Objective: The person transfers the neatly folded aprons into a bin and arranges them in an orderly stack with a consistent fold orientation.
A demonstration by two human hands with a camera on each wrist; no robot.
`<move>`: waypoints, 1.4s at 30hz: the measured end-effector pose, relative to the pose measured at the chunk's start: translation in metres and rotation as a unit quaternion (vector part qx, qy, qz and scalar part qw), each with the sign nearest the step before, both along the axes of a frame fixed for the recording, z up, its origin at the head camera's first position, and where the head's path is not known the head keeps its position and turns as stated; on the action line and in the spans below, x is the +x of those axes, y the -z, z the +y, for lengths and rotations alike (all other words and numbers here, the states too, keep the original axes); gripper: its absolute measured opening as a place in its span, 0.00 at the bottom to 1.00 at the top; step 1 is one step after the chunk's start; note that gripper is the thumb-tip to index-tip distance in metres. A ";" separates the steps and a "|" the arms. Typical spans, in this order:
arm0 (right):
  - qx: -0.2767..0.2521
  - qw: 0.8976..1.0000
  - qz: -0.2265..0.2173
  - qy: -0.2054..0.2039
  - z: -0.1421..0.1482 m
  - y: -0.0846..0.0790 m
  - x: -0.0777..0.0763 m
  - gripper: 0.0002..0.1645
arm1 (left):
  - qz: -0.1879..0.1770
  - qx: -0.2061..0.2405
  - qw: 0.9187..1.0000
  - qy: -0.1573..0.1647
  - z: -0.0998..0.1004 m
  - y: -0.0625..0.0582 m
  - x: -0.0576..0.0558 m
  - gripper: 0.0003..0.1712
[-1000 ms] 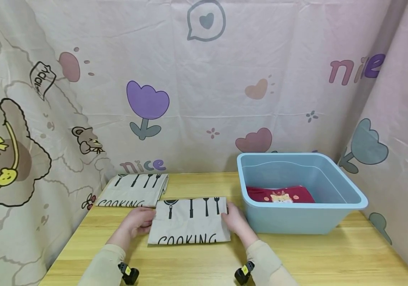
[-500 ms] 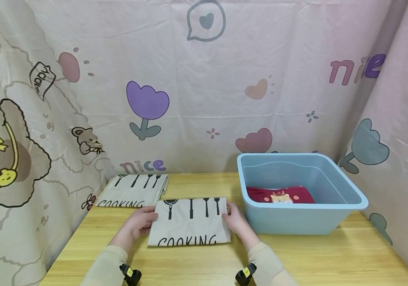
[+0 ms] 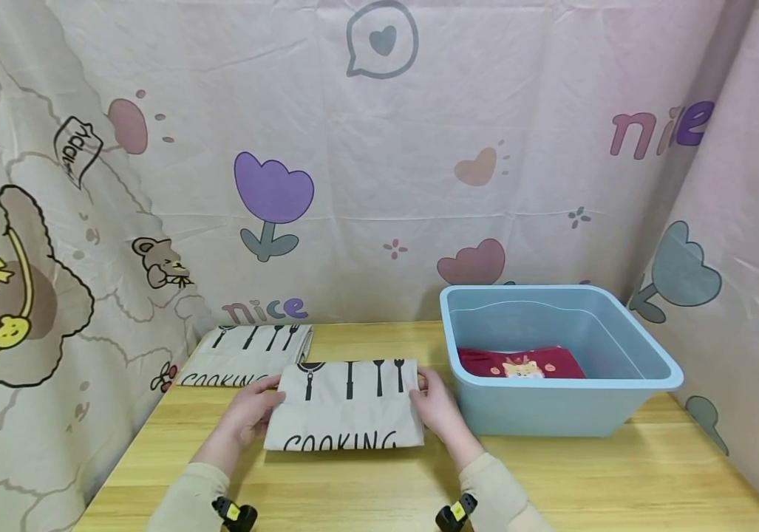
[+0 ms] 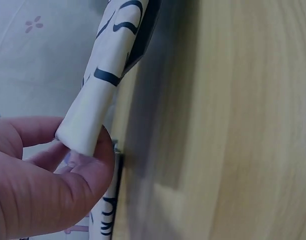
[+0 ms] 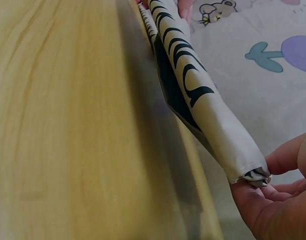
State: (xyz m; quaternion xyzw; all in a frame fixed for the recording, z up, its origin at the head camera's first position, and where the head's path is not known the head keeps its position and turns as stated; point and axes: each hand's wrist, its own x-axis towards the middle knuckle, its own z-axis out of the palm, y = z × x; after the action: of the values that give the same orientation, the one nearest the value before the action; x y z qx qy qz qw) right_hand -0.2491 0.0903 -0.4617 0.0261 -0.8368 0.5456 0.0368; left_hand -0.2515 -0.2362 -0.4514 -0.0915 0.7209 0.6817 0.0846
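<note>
A folded white cloth point(image 3: 346, 405), printed with black kitchen utensils and the word COOKING, is held level a little above the table. My left hand point(image 3: 249, 414) pinches its left edge, thumb on one face and fingers curled under the other. On the opposite side my right hand point(image 3: 437, 405) grips the right edge the same way. In the left wrist view the cloth point(image 4: 100, 85) shows edge-on, with a shadow on the wood beside it. Folded layers show at the end of the cloth point(image 5: 228, 135) in the right wrist view.
Another folded cloth point(image 3: 236, 355) with the same print lies at the back left of the wooden table point(image 3: 352, 495). To the right stands a blue plastic tub point(image 3: 552, 406) holding a red folded item point(image 3: 485, 362) with a cartoon animal. A patterned curtain point(image 3: 379, 177) hangs behind.
The folded cloth has risen off the table and shifted slightly left, held in both hands. My left hand has closed onto its left edge. The tub and the other cloth have stayed put.
</note>
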 end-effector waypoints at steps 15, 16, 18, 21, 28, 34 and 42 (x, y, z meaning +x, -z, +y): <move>-0.013 0.999 0.044 -0.020 -0.008 -0.022 0.003 0.28 | 0.021 0.029 0.999 0.002 -0.021 -0.027 0.010 0.36; -0.013 0.999 0.045 -0.020 -0.009 -0.024 0.003 0.28 | 0.022 0.032 0.999 0.002 -0.022 -0.029 0.011 0.36; -0.014 0.999 0.046 -0.022 -0.010 -0.028 0.004 0.28 | 0.026 0.042 0.999 0.004 -0.024 -0.032 0.011 0.36; -0.015 0.998 0.051 -0.025 -0.012 -0.034 0.004 0.29 | 0.038 0.054 0.998 0.008 -0.028 -0.037 0.011 0.34; -0.024 0.996 0.075 -0.041 -0.016 -0.049 0.005 0.29 | 0.059 0.060 0.996 0.009 -0.036 -0.046 0.013 0.26; -0.017 0.993 0.101 -0.051 -0.017 -0.066 0.010 0.29 | 0.070 0.070 0.995 0.007 -0.040 -0.055 0.015 0.19; -0.015 0.990 0.126 -0.055 -0.015 -0.087 0.013 0.30 | 0.109 0.095 0.989 0.039 -0.041 -0.076 0.015 0.20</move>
State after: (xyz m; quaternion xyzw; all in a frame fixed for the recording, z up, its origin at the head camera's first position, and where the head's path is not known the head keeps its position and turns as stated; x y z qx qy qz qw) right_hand -0.2356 0.0749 -0.3743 0.1402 -0.8146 0.5516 0.1119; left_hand -0.2368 -0.2775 -0.3755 0.0202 0.6604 0.7495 0.0400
